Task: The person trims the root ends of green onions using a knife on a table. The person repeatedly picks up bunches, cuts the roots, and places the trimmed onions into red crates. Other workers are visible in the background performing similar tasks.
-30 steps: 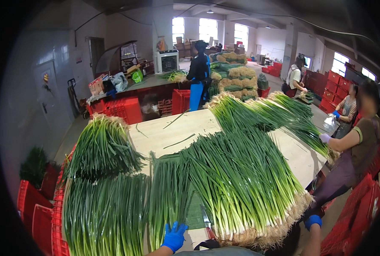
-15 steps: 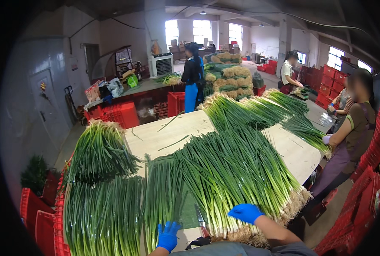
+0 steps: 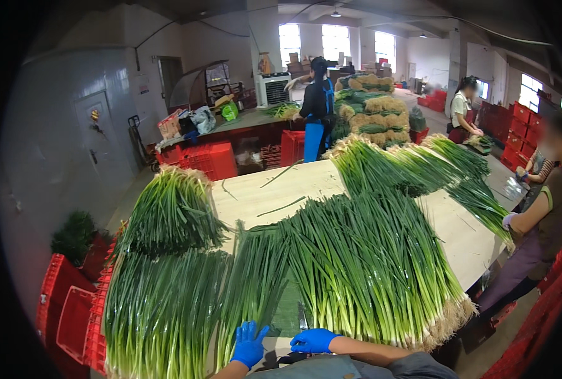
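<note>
My left hand point(image 3: 249, 345), in a blue glove, rests with fingers spread at the lower end of a thin row of green onions point(image 3: 255, 271). My right hand point(image 3: 313, 341), gloved in blue too, is curled at the table's near edge, beside the roots of a large pile of green onions point(image 3: 369, 271). Anything inside its fingers is hidden. Between the two rows lies a flat dark green sheet point(image 3: 287, 309), with a narrow dark, shiny object point(image 3: 303, 316) at its right side. Another dense row of green onions point(image 3: 161, 309) lies to the left.
A heap of onions point(image 3: 170, 208) with roots up sits at the far left of the pale tabletop point(image 3: 281, 186). More bunches point(image 3: 382, 167) lie beyond. Red crates point(image 3: 66, 303) stand at left. A co-worker point(image 3: 533, 234) stands at the table's right; others work farther back.
My right hand has moved left from over the white onion stems to the near table edge, closer to my left hand. My left hand stays spread. The whole view has shifted toward the left.
</note>
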Available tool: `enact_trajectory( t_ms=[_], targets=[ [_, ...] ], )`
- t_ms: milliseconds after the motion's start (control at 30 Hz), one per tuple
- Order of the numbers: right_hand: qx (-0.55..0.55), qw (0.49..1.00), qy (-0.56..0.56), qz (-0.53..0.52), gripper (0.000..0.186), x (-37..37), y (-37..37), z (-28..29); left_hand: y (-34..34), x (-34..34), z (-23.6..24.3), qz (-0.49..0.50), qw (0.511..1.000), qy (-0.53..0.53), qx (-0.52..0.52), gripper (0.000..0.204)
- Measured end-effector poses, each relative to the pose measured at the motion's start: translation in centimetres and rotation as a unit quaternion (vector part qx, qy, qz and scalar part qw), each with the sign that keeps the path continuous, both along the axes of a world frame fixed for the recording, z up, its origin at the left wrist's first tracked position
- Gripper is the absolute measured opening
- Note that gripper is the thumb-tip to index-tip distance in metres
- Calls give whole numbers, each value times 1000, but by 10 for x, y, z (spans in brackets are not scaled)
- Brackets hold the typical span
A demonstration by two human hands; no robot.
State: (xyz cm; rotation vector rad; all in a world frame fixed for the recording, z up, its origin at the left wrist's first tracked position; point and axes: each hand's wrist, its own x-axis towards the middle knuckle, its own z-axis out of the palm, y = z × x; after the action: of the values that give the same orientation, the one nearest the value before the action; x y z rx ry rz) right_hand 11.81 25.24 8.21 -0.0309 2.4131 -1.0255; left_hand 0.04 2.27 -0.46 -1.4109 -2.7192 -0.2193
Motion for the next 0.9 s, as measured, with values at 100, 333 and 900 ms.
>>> enact_trajectory(
  t_ms=[100, 333, 900],
  targets=[
    [-11, 1000, 0, 28, 51, -7, 5, -13, 4, -3, 0, -1, 999, 2, -33, 67],
    [14, 998, 42, 44, 54, -48, 19, -10, 1, -13, -16, -10, 997, 2, -71, 69],
    [76, 962, 261, -37, 55, -195, 51, -57, 42, -49, 20, -5, 998, -57, -9, 82]
  ],
)
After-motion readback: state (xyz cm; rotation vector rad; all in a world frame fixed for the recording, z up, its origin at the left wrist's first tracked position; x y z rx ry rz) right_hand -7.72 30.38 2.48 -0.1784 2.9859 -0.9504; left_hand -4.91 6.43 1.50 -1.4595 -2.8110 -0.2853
